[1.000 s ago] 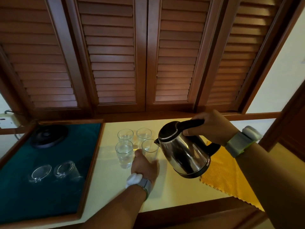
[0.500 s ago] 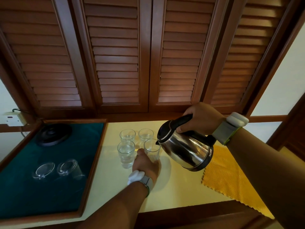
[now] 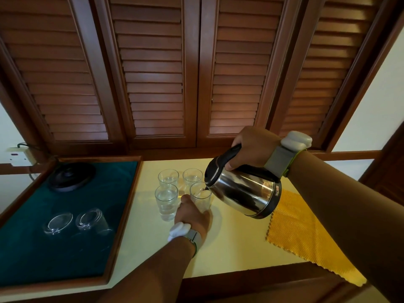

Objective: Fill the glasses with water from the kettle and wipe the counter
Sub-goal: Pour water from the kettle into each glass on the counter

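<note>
Right hand (image 3: pixel 253 147) wrapped around the black handle of a polished steel electric kettle (image 3: pixel 242 191), held in the air above the pale yellow desk (image 3: pixel 236 243) and tipped spout-down to the left. Spout sits at the rim of the near-right clear drinking glass (image 3: pixel 200 199); whether water is running cannot be told.

Left hand (image 3: pixel 192 215) rests on the desk with fingers curled around the base of that same glass, gripping it from the near side.

Four clear glasses stand upright in a tight two-by-two cluster. Near-left glass (image 3: pixel 166 201) holds water and stands just beside the left hand. Far-left glass (image 3: pixel 168 178) and far-right glass (image 3: pixel 192 176) stand behind, each with water low in them; exact levels hard to judge.

Yellow textured cloth (image 3: pixel 306 243) lies flat on the desk to the right, partly under the kettle as seen from above, its near corner hanging over the desk's front edge.

Left of the glasses: wooden-framed tray with dark green lining (image 3: pixel 65 248). On it, a round black kettle base (image 3: pixel 71 176) at the far end, and two more clear glasses (image 3: pixel 76 221) lying near the middle, side by side.

Brown louvred wooden shutters (image 3: pixel 153 73) fill the wall behind. White wall socket (image 3: pixel 19 155) at far left, cord attached.

Both wrists carry grey straps with white units.
</note>
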`<action>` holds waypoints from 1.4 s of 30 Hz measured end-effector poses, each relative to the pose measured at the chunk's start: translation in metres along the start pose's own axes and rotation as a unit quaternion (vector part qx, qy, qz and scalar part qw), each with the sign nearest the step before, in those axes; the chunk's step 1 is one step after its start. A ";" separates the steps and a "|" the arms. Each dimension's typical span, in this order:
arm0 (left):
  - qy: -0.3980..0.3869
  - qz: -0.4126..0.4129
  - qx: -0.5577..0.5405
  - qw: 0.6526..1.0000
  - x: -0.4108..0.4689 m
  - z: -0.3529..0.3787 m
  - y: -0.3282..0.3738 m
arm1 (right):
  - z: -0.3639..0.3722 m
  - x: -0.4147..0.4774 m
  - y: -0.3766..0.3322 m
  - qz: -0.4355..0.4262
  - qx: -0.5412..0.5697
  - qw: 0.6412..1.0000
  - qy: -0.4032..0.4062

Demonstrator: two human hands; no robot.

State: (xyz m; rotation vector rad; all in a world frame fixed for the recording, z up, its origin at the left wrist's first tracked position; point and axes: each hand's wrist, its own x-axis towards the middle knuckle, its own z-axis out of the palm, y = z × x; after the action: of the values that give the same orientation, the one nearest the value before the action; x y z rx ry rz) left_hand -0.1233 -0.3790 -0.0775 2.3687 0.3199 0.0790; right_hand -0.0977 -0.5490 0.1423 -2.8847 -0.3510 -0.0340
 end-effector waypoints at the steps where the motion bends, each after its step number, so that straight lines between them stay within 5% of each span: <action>1: -0.001 0.000 0.000 1.000 0.000 0.000 0.000 | 0.000 0.002 -0.001 0.002 -0.003 1.000 0.000; 42: 0.004 0.006 -0.028 1.000 -0.001 -0.001 -0.002 | -0.003 0.009 -0.008 0.000 -0.031 0.999 -0.013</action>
State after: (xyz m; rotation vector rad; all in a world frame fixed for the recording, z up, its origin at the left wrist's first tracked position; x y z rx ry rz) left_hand -0.1251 -0.3773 -0.0777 2.3151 0.3028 0.1032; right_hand -0.0906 -0.5402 0.1478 -2.9490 -0.3615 -0.0071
